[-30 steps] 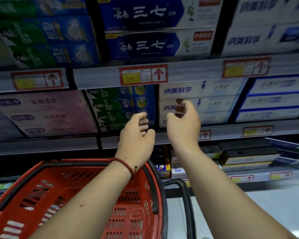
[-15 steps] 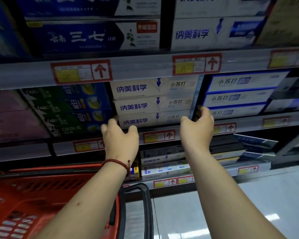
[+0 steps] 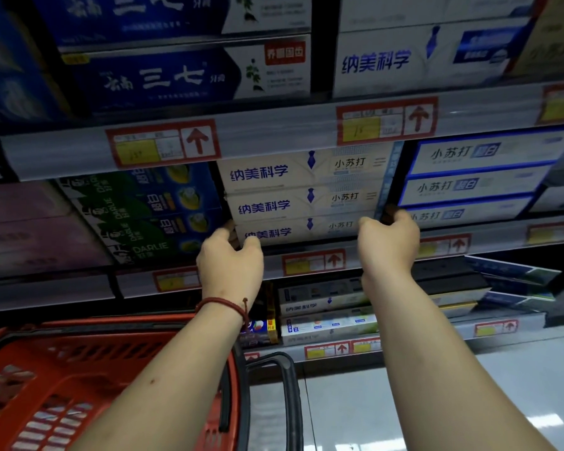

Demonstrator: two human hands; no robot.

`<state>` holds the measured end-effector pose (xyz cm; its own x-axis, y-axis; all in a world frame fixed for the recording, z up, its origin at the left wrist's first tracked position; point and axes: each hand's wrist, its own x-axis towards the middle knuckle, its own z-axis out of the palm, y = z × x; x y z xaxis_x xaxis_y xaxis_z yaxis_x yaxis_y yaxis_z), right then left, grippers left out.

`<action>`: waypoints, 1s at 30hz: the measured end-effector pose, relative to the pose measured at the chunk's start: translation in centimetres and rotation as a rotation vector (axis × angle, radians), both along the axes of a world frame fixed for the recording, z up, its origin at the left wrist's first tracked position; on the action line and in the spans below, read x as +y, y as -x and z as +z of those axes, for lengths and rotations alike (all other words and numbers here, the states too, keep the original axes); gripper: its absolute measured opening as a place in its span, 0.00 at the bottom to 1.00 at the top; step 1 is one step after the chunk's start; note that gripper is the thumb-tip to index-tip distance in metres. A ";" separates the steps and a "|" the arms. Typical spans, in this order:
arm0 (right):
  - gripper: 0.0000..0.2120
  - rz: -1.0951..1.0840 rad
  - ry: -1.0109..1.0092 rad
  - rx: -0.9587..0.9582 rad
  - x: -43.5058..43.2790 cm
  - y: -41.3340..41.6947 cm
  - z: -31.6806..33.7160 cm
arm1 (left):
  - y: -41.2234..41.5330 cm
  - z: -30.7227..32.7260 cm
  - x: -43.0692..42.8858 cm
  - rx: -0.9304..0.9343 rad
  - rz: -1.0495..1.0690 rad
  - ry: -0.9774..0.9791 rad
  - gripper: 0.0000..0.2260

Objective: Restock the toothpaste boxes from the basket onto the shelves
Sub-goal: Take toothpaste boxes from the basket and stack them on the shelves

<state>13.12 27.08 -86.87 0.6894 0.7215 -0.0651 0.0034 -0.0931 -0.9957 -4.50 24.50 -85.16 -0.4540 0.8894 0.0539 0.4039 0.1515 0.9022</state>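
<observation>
Bottom toothpaste box (image 3: 293, 231) of three stacked on shelf (image 3: 274, 257): left hand (image 3: 230, 262) and right hand (image 3: 388, 245) at opposite ends, fingers (image 3: 402, 219) curled round, grasping it.

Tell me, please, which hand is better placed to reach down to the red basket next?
Probably the left. The left hand holds the left end of the bottom cream box, and the red basket lies right below that forearm. The right hand holds the far end.
</observation>
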 end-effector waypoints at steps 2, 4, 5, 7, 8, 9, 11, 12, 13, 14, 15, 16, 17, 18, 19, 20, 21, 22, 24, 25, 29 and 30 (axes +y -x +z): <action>0.20 -0.002 -0.003 0.006 -0.2 0.1 0.1 | 0.1 0.2 -0.2 -0.025 -0.013 -0.006 0.07; 0.21 -0.004 -0.009 -0.001 -0.4 0.1 0.1 | 0.3 0.3 -0.2 -0.049 -0.030 0.002 0.06; 0.21 -0.004 -0.011 -0.006 -0.4 0.1 0.1 | 0.4 0.3 -0.2 -0.061 -0.036 0.008 0.05; 0.21 0.001 -0.010 -0.014 -0.5 0.0 0.1 | 0.6 0.3 -0.3 -0.072 -0.042 0.018 0.03; 0.21 0.003 -0.008 -0.019 -0.6 0.0 0.1 | 0.7 0.3 -0.3 -0.074 -0.047 0.019 0.03; 0.21 0.000 -0.007 -0.022 -0.5 -0.2 0.0 | 0.7 0.2 -0.4 -0.074 -0.054 0.021 0.03; 0.22 -0.010 -0.006 -0.021 -0.5 -0.4 -0.1 | 0.5 0.1 -0.6 -0.077 -0.074 0.020 0.06; 0.22 -0.016 -0.007 -0.017 -0.5 -0.5 0.0 | 0.4 0.1 -0.6 -0.073 -0.084 0.014 0.08; 0.23 -0.024 -0.011 -0.012 -0.5 -0.7 -0.1 | 0.3 0.0 -0.7 -0.061 -0.092 0.010 0.10; 0.23 -0.029 -0.014 -0.009 -0.6 -0.8 0.0 | 0.1 0.0 -0.7 -0.049 -0.096 0.010 0.12; 0.23 -0.031 -0.017 -0.006 -0.5 -0.8 0.0 | -0.1 -0.1 -0.8 -0.042 -0.098 0.010 0.14; 0.22 -0.030 -0.020 -0.003 -0.6 -0.9 0.0 | -0.2 -0.1 -0.8 -0.043 -0.098 0.013 0.16; 0.22 -0.030 -0.024 -0.002 -0.5 -0.9 -0.1 | -0.3 -0.2 -0.8 -0.042 -0.097 0.014 0.18; 0.21 -0.028 -0.027 -0.008 -0.5 -1.0 -0.1 | -0.4 -0.2 -0.9 -0.041 -0.094 0.016 0.19; 0.21 -0.027 -0.026 -0.017 -0.5 -1.0 -0.2 | -0.3 -0.2 -1.0 -0.040 -0.095 0.015 0.19; 0.21 -0.024 -0.024 -0.029 -0.6 -1.0 -0.2 | -0.3 -0.2 -1.1 -0.040 -0.101 0.007 0.18; 0.21 -0.021 -0.021 -0.039 -0.6 -0.9 -0.2 | -0.2 -0.3 -1.2 -0.044 -0.110 -0.002 0.16; 0.22 -0.015 -0.017 -0.051 -0.6 -0.9 -0.2 | -0.1 -0.3 -1.3 -0.048 -0.120 -0.012 0.15; 0.22 -0.003 -0.014 -0.061 -0.7 -0.9 -0.2 | 0.1 -0.1 -1.5 -0.049 -0.131 -0.019 0.16; 0.23 0.002 -0.015 -0.060 -0.8 -0.9 -0.1 | 0.2 -0.1 -1.4 -0.043 -0.137 -0.014 0.16; 0.24 0.026 -0.015 -0.055 -0.9 -0.8 0.1 | 0.5 0.0 -1.3 -0.025 -0.167 0.009 0.12; 0.23 0.030 -0.014 -0.052 -1.0 -0.8 0.2 | 0.5 0.1 -1.2 -0.017 -0.163 0.010 0.13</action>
